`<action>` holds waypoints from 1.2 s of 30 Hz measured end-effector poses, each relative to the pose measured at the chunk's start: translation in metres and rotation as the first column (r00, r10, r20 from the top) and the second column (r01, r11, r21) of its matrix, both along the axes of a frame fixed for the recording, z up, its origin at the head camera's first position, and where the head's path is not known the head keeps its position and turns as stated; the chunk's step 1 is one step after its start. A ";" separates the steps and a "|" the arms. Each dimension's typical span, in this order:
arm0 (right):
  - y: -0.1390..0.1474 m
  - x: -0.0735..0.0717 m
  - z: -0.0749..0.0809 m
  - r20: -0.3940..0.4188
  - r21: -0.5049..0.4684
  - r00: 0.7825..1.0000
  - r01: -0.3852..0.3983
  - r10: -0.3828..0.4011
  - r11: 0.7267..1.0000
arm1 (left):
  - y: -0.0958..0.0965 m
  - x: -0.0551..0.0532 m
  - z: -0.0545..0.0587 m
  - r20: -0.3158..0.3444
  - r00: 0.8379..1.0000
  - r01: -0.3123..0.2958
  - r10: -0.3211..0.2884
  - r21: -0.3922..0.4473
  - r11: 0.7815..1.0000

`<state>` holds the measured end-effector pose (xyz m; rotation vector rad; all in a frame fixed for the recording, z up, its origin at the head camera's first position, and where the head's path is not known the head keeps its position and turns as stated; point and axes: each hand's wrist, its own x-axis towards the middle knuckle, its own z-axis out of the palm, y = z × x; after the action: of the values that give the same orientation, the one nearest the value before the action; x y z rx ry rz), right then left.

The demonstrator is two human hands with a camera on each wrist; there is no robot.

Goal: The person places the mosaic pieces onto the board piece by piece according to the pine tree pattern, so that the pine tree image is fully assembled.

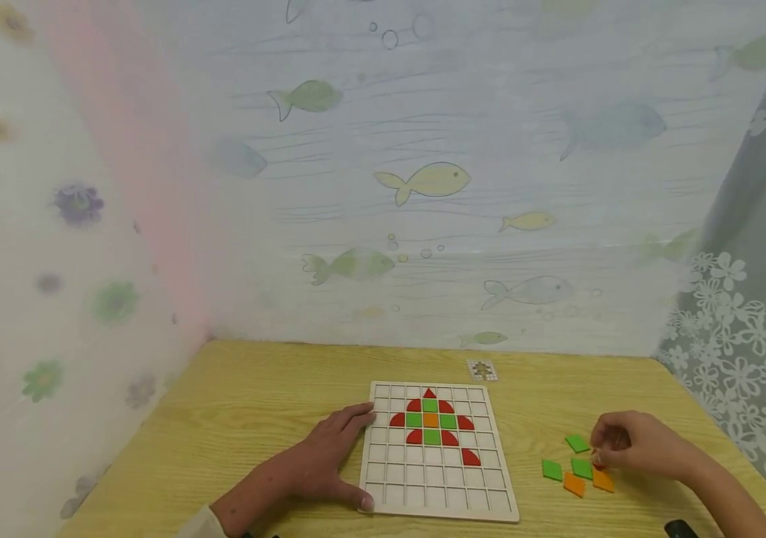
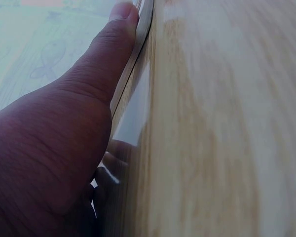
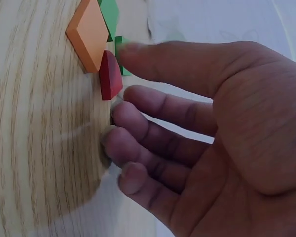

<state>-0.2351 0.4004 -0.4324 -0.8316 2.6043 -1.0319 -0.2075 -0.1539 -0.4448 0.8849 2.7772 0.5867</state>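
Note:
A light wooden grid board (image 1: pixel 396 497) lies on the table, with red, green and one orange piece set in its upper squares. My left hand (image 1: pixel 322 459) rests spread at the board's left side, thumb at the near corner and fingertips at the edge higher up. In the left wrist view the thumb (image 2: pixel 101 74) stretches along the board's edge. My right hand (image 1: pixel 645 444) is over the loose pieces, fingers loosely bent. Its thumb and index fingertip are right by a red curved-edge piece (image 3: pixel 110 79), with a gap between them. An orange piece (image 3: pixel 89 37) lies beside the red one.
Loose green pieces (image 1: pixel 551 470) and orange pieces (image 1: pixel 574 485) lie right of the board. A small patterned card (image 1: pixel 482 370) is behind the board. Fish-printed sheeting (image 1: pixel 423 299) stands along the table's back edge, and a black object (image 1: pixel 681 529) shows at the lower right.

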 end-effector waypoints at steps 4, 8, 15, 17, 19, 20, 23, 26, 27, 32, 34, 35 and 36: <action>0.001 0.000 -0.001 0.041 -0.034 0.998 -0.037 0.038 0.999 | 0.000 0.000 0.000 -0.005 1.000 0.003 -0.003 0.001 1.000; 0.002 -0.001 -0.003 0.047 -0.027 0.998 -0.039 0.040 0.999 | 0.000 0.000 0.000 0.002 1.000 -0.001 0.001 0.002 1.000; 0.004 -0.002 -0.004 0.049 -0.051 0.996 -0.069 0.072 0.996 | 0.000 0.000 -0.001 0.005 1.000 -0.001 0.001 0.001 1.000; 0.004 -0.002 -0.005 0.043 -0.055 0.996 -0.075 0.077 0.996 | 0.000 0.000 -0.001 0.002 1.000 -0.002 0.002 -0.001 1.000; 0.003 -0.003 -0.005 0.037 -0.055 0.996 -0.079 0.081 0.995 | 0.000 0.000 -0.001 -0.002 1.000 -0.001 0.001 -0.001 1.000; 0.003 -0.003 -0.005 0.033 -0.054 0.996 -0.081 0.083 0.995 | 0.000 0.000 -0.001 -0.002 1.000 -0.001 0.001 -0.002 1.000; 0.002 -0.003 -0.006 0.023 -0.056 0.995 -0.091 0.092 0.994 | 0.000 0.000 -0.001 -0.003 1.000 -0.001 0.001 -0.003 1.000; 0.002 -0.003 -0.006 0.007 -0.048 0.995 -0.097 0.097 0.994 | 0.000 0.000 -0.001 0.001 1.000 -0.003 0.003 -0.005 1.000; 0.002 -0.003 -0.006 0.004 -0.045 0.995 -0.096 0.096 0.994 | 0.000 0.000 -0.001 0.001 1.000 -0.004 0.004 -0.004 1.000; 0.002 -0.002 -0.005 -0.001 -0.015 0.997 -0.078 0.078 0.997 | 0.000 0.001 0.001 0.001 1.000 -0.005 0.005 -0.004 1.000; 0.002 -0.001 -0.005 0.002 -0.008 0.998 -0.068 0.068 0.998 | 0.000 0.001 0.001 -0.002 1.000 -0.005 0.005 -0.004 1.000; 0.002 -0.001 -0.004 0.005 -0.006 0.998 -0.061 0.061 0.998 | 0.001 0.001 0.001 -0.003 1.000 -0.004 0.004 -0.004 1.000; 0.002 -0.001 -0.004 0.007 -0.005 0.998 -0.056 0.056 0.998 | 0.001 0.001 0.001 -0.004 1.000 -0.004 0.004 -0.004 1.000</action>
<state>-0.2359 0.4025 -0.4363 -0.8955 2.5583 -1.0250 -0.2066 -0.1534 -0.4438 0.8810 2.7837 0.5799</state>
